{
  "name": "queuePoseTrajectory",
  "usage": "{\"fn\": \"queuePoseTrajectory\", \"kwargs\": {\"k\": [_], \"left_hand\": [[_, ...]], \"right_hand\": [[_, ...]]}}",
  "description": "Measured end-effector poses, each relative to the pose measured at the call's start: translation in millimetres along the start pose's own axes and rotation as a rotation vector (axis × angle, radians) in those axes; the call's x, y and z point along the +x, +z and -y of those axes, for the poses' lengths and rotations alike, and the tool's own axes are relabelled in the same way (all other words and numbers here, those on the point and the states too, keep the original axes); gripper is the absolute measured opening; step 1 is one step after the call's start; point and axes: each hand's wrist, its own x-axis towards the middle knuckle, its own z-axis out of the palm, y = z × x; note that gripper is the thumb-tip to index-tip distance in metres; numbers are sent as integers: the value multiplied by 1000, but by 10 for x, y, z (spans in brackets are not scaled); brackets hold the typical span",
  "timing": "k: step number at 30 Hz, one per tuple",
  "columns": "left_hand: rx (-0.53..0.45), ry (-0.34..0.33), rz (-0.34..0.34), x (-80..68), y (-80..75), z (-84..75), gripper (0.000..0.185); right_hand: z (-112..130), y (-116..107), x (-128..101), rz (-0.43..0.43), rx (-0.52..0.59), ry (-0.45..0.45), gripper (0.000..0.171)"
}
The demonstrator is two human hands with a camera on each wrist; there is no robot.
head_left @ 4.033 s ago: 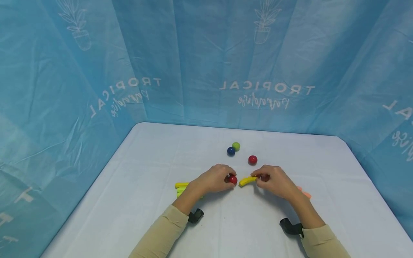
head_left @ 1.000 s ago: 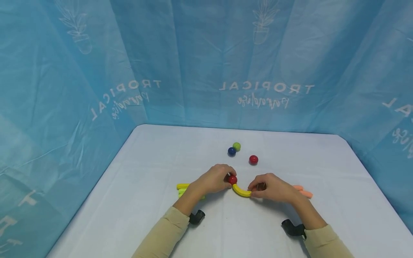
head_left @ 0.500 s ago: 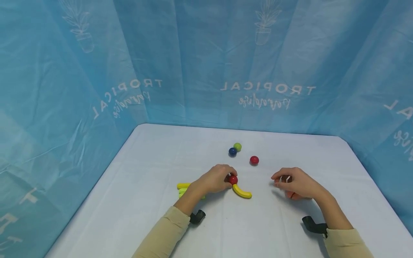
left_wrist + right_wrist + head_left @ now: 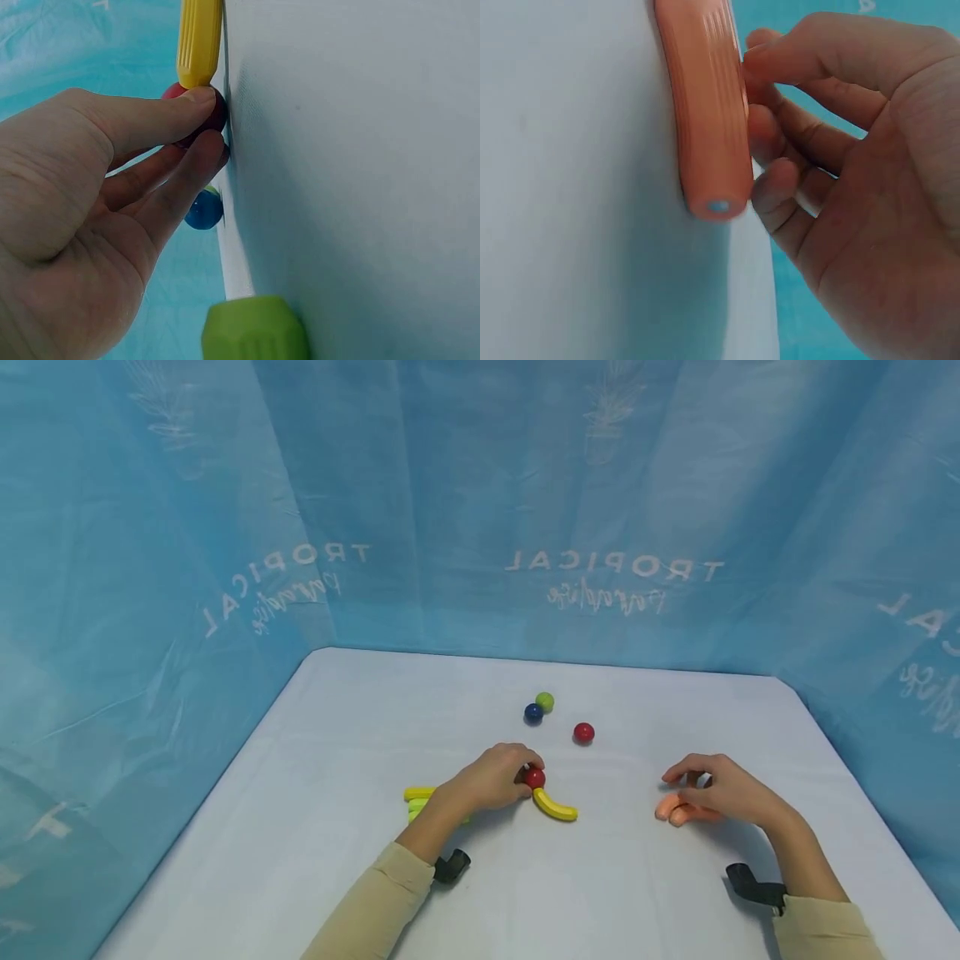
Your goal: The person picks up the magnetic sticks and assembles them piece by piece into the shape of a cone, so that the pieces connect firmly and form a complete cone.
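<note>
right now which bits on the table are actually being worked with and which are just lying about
In hand:
- red ball, held by the left hand
- yellow curved piece, its end against that ball
- orange pieces, under the fingers of the right hand

Lying about:
- second red ball
- blue ball
- green ball
- yellow and green sticks behind the left hand

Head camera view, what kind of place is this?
Probably a small tabletop booth for recording, not a lived-in room: a white-covered table, a blue printed backdrop closing in three sides, and only toy balls and curved pieces laid out.
</note>
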Motion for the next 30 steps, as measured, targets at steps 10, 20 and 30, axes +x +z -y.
{"fn": "queuePoseTrajectory", "kwargs": {"k": [10, 20, 30], "left_hand": [[6, -8, 12, -17, -20, 18, 38], [-19, -14, 40, -39, -37, 72, 36], [-51, -3, 1, -14, -9, 74, 31]], "right_hand": [[-56, -66, -54, 34, 37, 43, 18], [-34, -32, -20, 68, 32, 71, 23], [-47, 17, 22, 26, -53, 88, 35]]}}
